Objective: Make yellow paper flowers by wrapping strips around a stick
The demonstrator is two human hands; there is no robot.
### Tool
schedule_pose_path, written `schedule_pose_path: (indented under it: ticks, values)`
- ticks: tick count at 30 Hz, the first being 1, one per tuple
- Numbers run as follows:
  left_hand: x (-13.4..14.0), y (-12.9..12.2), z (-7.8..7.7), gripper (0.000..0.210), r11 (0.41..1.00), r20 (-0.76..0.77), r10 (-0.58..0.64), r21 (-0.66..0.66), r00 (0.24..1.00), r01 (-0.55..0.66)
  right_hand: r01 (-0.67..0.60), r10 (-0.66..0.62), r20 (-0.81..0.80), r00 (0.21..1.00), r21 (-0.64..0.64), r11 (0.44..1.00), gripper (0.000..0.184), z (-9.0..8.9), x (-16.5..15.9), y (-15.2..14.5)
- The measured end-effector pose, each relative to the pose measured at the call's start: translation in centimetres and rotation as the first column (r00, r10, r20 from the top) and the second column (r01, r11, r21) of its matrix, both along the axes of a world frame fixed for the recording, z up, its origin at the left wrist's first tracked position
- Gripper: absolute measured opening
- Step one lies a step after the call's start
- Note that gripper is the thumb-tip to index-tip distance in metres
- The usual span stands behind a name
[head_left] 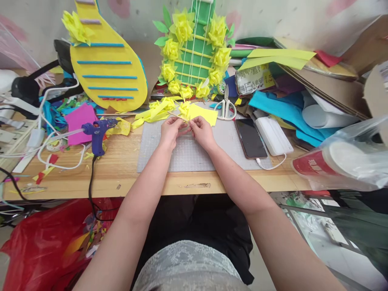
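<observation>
Over the grey cutting mat [194,155], my left hand [170,132] and my right hand [202,131] meet with fingers closed. Between them runs a thin wooden stick [175,116], the left fingers pinching it and the right fingertips at its other end. Whether a bit of yellow paper is also pinched there is hard to make out. Right behind the hands lie a yellow paper flower [184,108] and a flat yellow paper sheet [206,114]. More crumpled yellow paper pieces [159,110] lie to the left. White-handled scissors [226,109] rest to the right of the sheet.
A blue glue gun [98,131] stands on the left with its cord hanging over the edge. Behind are a yellow paper instrument [106,72] and a green flowered one [198,56]. To the right are a phone [251,138], a power bank [273,135] and a bagged cup [315,163].
</observation>
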State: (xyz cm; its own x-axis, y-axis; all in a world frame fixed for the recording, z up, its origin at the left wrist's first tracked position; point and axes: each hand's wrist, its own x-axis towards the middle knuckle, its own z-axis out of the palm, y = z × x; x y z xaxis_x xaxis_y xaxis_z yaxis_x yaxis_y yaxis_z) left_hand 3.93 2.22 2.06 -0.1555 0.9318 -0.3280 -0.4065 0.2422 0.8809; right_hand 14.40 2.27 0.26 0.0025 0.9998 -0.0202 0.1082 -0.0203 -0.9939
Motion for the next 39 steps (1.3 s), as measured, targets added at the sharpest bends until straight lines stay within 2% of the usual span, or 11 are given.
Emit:
schedule_pose_path:
  ticks: [9,14,18,22,32,39]
  values:
    - [-0.3,-0.3,0.1,0.014,0.998,-0.047,-0.045,0.035,0.998,0.047,-0.009,0.008,-0.026,1.000,-0.051,0.999,0.015,0.0,0.2,0.1]
    - [-0.6,-0.3,0.2,0.024,0.998,-0.081,-0.060,0.014,0.995,0.061,-0.008,-0.006,-0.114,0.994,-0.120,0.993,0.016,0.6,0.4,0.1]
    - [-0.6,-0.2,0.0,0.029,0.996,-0.098,-0.015,0.088,0.995,0.023,-0.022,-0.009,-0.173,0.985,-0.177,0.984,0.017,1.3,0.4,-0.2]
    - [-0.5,-0.2,-0.3,0.029,0.993,-0.112,0.038,0.111,0.993,-0.026,-0.088,0.050,-0.214,0.976,-0.170,0.981,0.019,1.5,0.5,-0.4]
    - [-0.4,-0.2,-0.2,0.040,0.994,-0.097,0.090,0.073,0.991,-0.083,-0.120,0.091,-0.176,0.980,-0.158,0.980,0.021,1.6,-0.1,-0.8]
    - [-0.3,-0.3,0.2,0.039,0.998,-0.104,0.059,0.037,0.993,-0.055,-0.147,0.131,-0.118,0.984,-0.141,0.979,0.022,1.3,-0.2,-0.8]
